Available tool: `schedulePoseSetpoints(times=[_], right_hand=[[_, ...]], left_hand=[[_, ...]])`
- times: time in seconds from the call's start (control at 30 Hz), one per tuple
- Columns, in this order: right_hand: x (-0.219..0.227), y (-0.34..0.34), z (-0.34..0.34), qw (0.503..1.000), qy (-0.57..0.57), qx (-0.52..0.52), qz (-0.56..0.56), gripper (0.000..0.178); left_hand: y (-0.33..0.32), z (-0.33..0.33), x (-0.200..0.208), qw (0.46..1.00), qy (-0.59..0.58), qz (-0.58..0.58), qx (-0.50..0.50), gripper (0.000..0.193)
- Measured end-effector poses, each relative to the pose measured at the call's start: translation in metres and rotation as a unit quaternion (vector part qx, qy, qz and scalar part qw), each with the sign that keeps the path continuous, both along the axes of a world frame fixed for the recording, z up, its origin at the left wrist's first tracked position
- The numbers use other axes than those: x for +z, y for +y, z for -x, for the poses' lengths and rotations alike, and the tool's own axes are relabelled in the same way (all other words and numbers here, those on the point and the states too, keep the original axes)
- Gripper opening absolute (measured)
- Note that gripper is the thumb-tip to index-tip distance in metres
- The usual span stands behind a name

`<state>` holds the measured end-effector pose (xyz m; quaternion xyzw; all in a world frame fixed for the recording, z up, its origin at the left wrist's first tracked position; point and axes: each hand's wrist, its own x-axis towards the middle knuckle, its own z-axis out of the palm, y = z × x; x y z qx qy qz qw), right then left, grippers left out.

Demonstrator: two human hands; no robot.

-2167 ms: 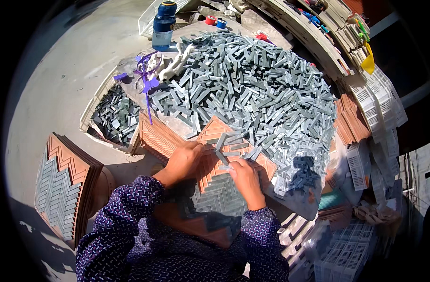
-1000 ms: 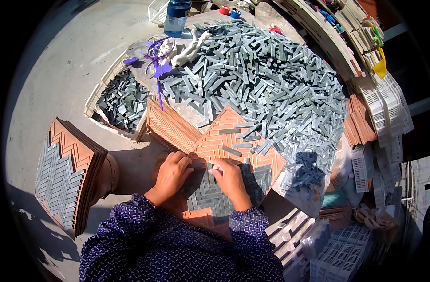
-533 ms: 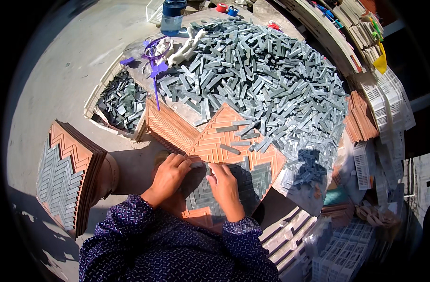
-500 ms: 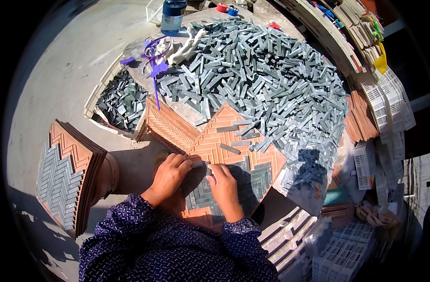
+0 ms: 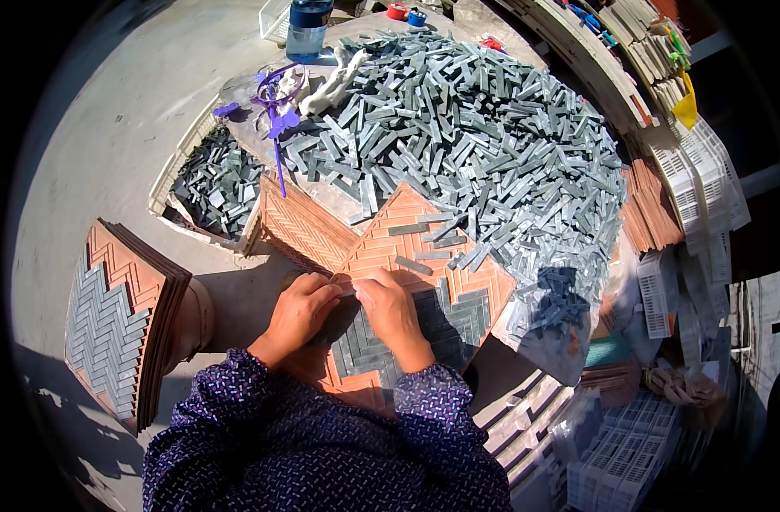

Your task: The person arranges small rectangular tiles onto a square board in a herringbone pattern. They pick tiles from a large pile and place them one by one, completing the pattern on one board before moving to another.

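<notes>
An orange-brown herringbone mould board [image 5: 484, 282] lies tilted before me, partly filled with grey stone strips [image 5: 441, 328]. At its left corner my left hand [image 5: 298, 311] has its fingers pinched together. My right hand [image 5: 390, 314] reaches in from the other side, and its curled fingertips meet the left ones. A short grey strip [image 5: 347, 292] shows between them, mostly hidden by the fingers. Several loose strips [image 5: 414, 265] rest on the board's upper part. Beyond it spreads a large heap of grey stone strips [image 5: 492, 154].
Left stands a stack of mould boards [image 5: 172, 316], its top one partly filled with strips. Further mould boards [image 5: 309, 226] lean beside a white crate [image 5: 155, 205] of dark pieces. A water bottle [image 5: 307, 34], white gloves [image 5: 332, 85] and a purple wand-like item [image 5: 281, 126] sit behind.
My right hand has moved left and away from me, bringing its fingertips to my left hand's. The left hand has shifted slightly. The strip between them is now more covered.
</notes>
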<state>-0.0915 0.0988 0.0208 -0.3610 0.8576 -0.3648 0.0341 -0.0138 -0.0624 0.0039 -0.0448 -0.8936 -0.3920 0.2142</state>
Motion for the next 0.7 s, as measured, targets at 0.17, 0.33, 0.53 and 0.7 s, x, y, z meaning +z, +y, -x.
schedulePoseSetpoints(times=[0.17,0.33,0.53,0.7], right_hand=[[0.003,0.008,0.011,0.998,0.013,-0.053,0.040,0.023],[0.012,0.033,0.039,0.994,0.070,-0.085,-0.006,0.033],[0.008,0.032,0.047,0.993,0.090,-0.059,-0.047,0.028],[0.013,0.018,0.035,0.980,-0.147,-0.100,0.086,0.018]], left_hand=[[-0.003,0.000,-0.011,1.000,-0.007,0.011,0.003,0.017],[0.001,-0.004,-0.005,0.995,-0.034,0.090,-0.012,0.023],[0.002,-0.011,-0.002,0.998,-0.033,0.049,-0.010,0.032],[0.001,-0.016,-0.005,1.000,-0.009,-0.018,0.003,0.028]])
